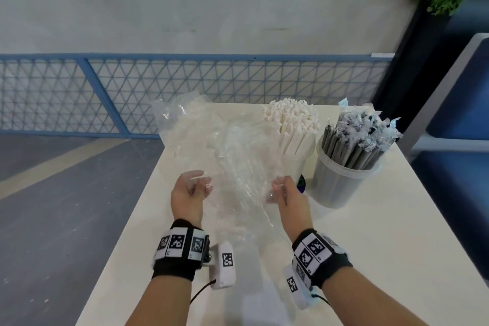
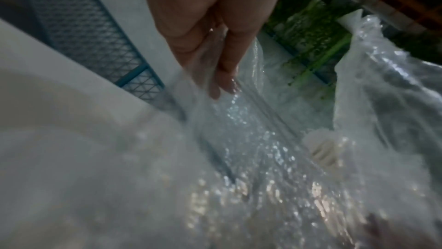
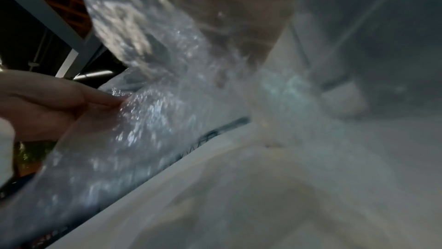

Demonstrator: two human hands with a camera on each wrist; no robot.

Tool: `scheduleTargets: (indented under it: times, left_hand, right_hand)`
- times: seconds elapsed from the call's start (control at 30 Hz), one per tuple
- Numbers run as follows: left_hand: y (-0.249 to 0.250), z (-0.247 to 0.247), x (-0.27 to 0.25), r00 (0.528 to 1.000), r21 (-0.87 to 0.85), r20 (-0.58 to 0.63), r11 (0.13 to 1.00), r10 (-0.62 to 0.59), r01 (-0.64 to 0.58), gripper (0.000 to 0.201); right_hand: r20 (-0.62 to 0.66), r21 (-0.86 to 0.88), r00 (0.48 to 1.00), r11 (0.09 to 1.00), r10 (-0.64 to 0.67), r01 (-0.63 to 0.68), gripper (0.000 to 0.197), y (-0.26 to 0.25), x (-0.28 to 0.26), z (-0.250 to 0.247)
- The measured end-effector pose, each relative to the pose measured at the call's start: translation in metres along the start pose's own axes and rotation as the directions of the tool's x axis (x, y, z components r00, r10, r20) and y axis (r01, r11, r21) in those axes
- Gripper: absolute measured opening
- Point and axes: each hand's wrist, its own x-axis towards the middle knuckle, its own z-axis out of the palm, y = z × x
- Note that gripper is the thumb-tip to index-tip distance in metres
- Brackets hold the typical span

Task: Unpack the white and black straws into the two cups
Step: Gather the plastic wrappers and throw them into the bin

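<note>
left hand [image 1: 191, 191], right hand [image 1: 286, 194] | pinch crinkly clear bag [image 1: 239, 167]

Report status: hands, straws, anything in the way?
Left hand and right hand each grip the clear crinkled plastic bag. White paper straws and wrapped black straws stand in the two cups. Bag screens the white-straw cup.

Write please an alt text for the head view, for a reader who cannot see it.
Two hands, left hand and right hand, hold a clear plastic bag above a white table. Behind it stand a cup of white straws and a cup of black straws.
</note>
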Motion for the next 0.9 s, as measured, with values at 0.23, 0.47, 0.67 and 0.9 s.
scheduleTargets:
  times: [0.23,0.47,0.67,0.9]
  left_hand:
    - [0.004,-0.011,-0.017,0.947,0.111,0.320,0.993,0.003,-0.041,0.018]
    - [0.019,0.000,-0.039,0.930,-0.020,0.363,0.998,-0.050,0.062,0.021]
    - [0.023,0.000,-0.036,0.938,0.120,0.337,0.992,-0.085,0.047,0.059]
    - [0.030,-0.017,0.002,0.928,0.115,0.372,0.992,-0.004,-0.042,0.022]
  right_hand:
    - [-0.184,0.217,0.980,0.976,0.073,-0.032,0.010,-0.031,0.010,0.005]
    - [-0.062,0.327,0.967,0.920,0.247,-0.215,0.039,-0.049,0.011,0.037]
    - [-0.231,0.289,0.956,0.951,0.182,-0.111,0.044,-0.057,0.000,0.048]
    - [-0.130,0.371,0.982,0.925,0.137,-0.080,0.053,-0.052,-0.006,0.038]
